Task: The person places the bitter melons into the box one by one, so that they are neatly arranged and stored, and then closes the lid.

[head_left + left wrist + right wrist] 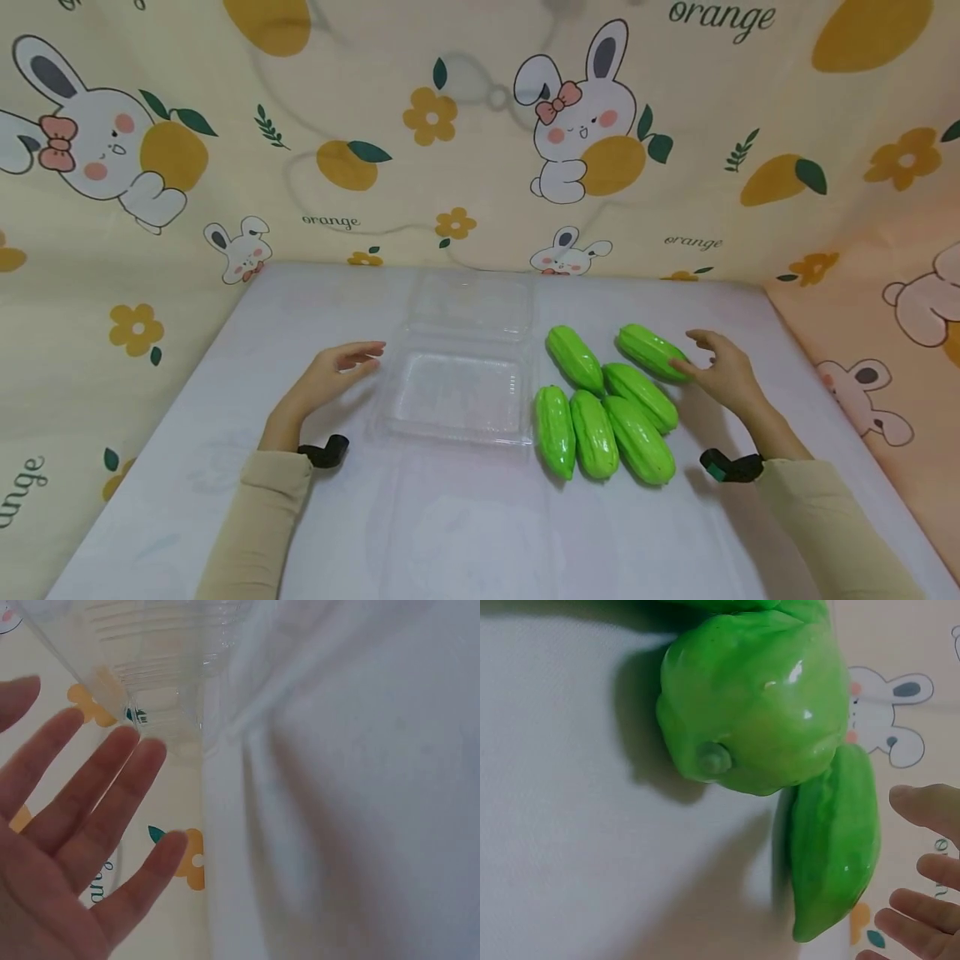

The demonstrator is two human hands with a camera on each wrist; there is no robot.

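Note:
Several glossy green, ridged gourd-like vegetables point(594, 435) lie in a loose group on the table. My right hand point(723, 371) is at the farthest right one point(651, 353), thumb toward its near end; in the head view I cannot tell whether they touch. In the right wrist view, fingers point(922, 915) spread loosely beside a vegetable point(834, 847), and another point(754, 705) shows its stem end close up. A clear plastic clamshell box point(457, 392) stands with its lid point(471, 307) folded back. Left of it, my left hand point(330, 375) hovers with fingers extended, holding nothing.
The white-covered table point(465, 525) ends at a printed cloth backdrop point(465, 175) behind, with the cloth continuing along both sides. Black wrist cameras point(731, 465) sit at both cuffs.

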